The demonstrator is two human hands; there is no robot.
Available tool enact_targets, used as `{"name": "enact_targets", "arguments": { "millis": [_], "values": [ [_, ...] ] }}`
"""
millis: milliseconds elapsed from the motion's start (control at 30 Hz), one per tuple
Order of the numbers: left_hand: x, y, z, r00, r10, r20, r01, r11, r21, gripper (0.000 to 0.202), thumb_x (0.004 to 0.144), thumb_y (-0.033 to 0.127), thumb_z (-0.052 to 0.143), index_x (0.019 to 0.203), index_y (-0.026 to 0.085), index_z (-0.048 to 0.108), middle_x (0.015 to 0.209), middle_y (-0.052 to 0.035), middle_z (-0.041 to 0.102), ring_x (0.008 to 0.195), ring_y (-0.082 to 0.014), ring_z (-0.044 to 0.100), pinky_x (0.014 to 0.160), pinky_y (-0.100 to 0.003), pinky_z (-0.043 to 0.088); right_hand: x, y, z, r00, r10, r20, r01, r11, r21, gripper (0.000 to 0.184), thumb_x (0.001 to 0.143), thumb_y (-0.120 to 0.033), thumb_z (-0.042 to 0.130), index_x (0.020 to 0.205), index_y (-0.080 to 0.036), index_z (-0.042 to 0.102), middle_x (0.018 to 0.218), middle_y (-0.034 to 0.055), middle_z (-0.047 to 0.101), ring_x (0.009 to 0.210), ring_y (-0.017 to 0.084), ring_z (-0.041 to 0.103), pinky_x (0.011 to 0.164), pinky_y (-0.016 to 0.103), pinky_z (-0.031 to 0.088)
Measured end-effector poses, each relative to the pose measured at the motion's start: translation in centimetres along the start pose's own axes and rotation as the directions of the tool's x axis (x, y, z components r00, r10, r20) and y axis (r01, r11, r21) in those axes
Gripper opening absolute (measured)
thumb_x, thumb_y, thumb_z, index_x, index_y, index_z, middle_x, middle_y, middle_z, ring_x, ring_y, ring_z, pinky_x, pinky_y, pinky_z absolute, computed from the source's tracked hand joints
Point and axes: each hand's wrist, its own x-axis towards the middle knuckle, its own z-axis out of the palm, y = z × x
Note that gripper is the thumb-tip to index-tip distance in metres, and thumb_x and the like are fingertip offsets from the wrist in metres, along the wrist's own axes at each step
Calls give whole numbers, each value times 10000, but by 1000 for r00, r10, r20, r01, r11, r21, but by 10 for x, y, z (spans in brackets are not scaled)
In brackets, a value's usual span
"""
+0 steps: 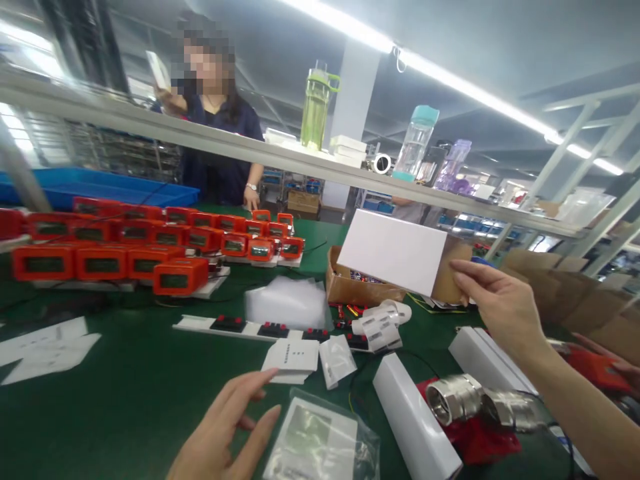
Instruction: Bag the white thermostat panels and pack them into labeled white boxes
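My right hand (500, 310) pinches the brown cardboard end of a white box (393, 252), raised above the bench and tilted. My left hand (225, 427) is held low with fingers apart and nothing in it. Just right of it lies a white device with a display in a clear plastic bag (315, 437). Beyond its fingertips sits a small stack of printed paper slips (291, 359), with a folded leaflet (338, 360) alongside. A long white box (413, 417) rests below my right forearm, beside metal valve fittings (455, 399) on red plastic.
Rows of orange-framed display units (180, 275) fill the left of the green bench (125, 413). An open cardboard box (365, 287) stands mid-bench behind a white strip (200, 324). Bottles line the overhead shelf (240, 148). A co-worker (215, 153) stands opposite; another person's hand (625, 370) shows at right.
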Motion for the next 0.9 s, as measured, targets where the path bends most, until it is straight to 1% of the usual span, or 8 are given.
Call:
{"name": "enact_targets", "arguments": {
  "millis": [100, 167, 267, 367, 467, 567, 700, 900],
  "values": [
    [5, 30, -14, 941, 307, -143, -279, 942, 186, 431, 860, 356, 550, 1271, 243, 484, 1231, -79, 561, 1010, -217, 624, 793, -323, 578, -41, -46, 28, 955, 170, 244, -242, 920, 307, 380, 670, -368, 777, 999, -189, 714, 658, 3, 680, 495, 100, 551, 460, 207, 459],
    [8, 48, -20, 852, 498, -161, -442, 849, 288, 474, 857, 256, 570, 1309, 196, 442, 1285, -107, 513, 1216, -247, 491, 993, -388, 473, -62, -66, 49, 860, 249, 444, -440, 803, 402, 437, 636, -373, 802, 1017, -181, 704, 819, 43, 722, 617, 137, 629, 526, 227, 507],
    [15, 66, -23, 779, 608, -155, -510, 757, 408, 487, 852, 181, 580, 1318, 189, 436, 1322, -113, 487, 1318, -258, 375, 1113, -439, 322, -84, -87, 82, 718, 269, 642, -608, 690, 392, 507, 615, -388, 811, 1044, -149, 684, 883, 73, 723, 692, 166, 657, 560, 240, 527],
    [25, 66, -26, 770, 619, -154, -482, 724, 493, 430, 875, 144, 523, 1297, 174, 451, 1346, -133, 489, 1320, -275, 379, 1139, -504, 232, -97, -102, 107, 644, 211, 735, -628, 695, 351, 490, 617, -382, 808, 1011, -122, 677, 809, 53, 708, 582, 109, 603, 499, 201, 496],
    [34, 56, -37, 852, 499, -155, -410, 822, 394, 336, 888, 105, 446, 1213, 173, 498, 1265, -111, 572, 1212, -234, 506, 1099, -449, 316, -107, -114, 120, 635, 118, 763, -587, 716, 378, 531, 670, -418, 769, 1101, -148, 618, 890, 54, 690, 655, 130, 622, 514, 213, 512],
    [40, 48, -56, 966, 139, -216, -117, 987, 110, 271, 862, 179, 519, 1130, 214, 520, 1075, -38, 651, 984, -183, 619, 880, -305, 481, -122, -121, 124, 744, 11, 668, -389, 820, 420, 454, 765, -469, 674, 1112, -187, 598, 902, 44, 662, 678, 143, 610, 528, 237, 502],
    [46, 44, -75, 967, -152, -203, 135, 986, -93, 250, 804, 275, 595, 1045, 233, 544, 857, 27, 635, 742, -152, 601, 696, -252, 456, -148, -133, 132, 713, -192, 675, -142, 902, 407, 207, 848, -396, 591, 929, -220, 666, 941, 18, 634, 723, 129, 559, 619, 242, 452],
    [42, 40, -81, 977, -160, -138, 149, 985, -88, 294, 823, 309, 537, 1100, 212, 543, 855, 5, 628, 737, -163, 591, 701, -259, 438, -164, -160, 156, 612, -331, 718, -36, 895, 444, 149, 838, -293, 584, 922, -236, 693, 886, 0, 635, 733, 141, 516, 621, 251, 395]
  ]
}}
